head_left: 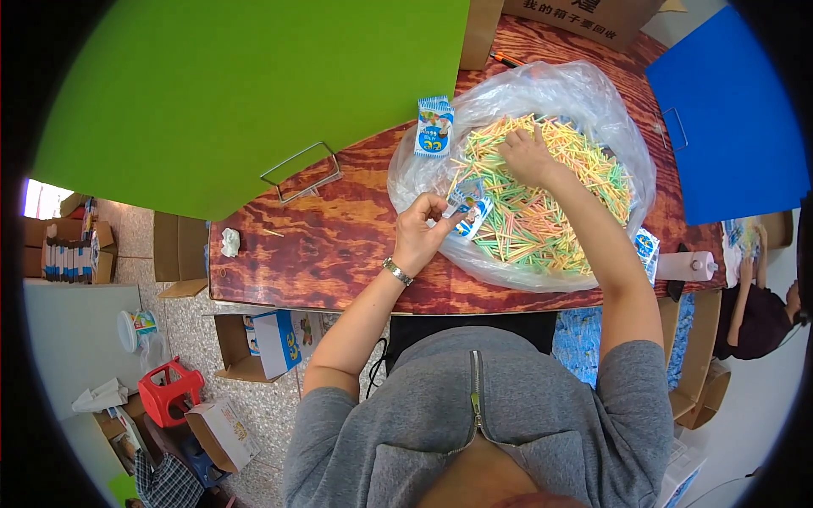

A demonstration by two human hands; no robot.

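Note:
My left hand [421, 227] pinches a small blue-and-white printed packet [472, 216] by its side, over the near left rim of a large clear plastic bag [406, 165]. The bag lies spread on the table, full of thin pastel sticks [542, 229] in yellow, green and pink. Deep over the far part of this heap reaches my right hand [527, 157], fingers apart and touching the sticks; no stick shows in its grasp. Another packet of the same kind [434, 129] rests on the bag's far left edge.
Around the bag is a red-brown wood-patterned table [356, 220]. A green panel [279, 85] with a wire stand [305, 173] borders its left, a blue panel [728, 110] its right. A pale pink bottle [688, 266] lies at the right edge; at far right, another person [758, 313] works.

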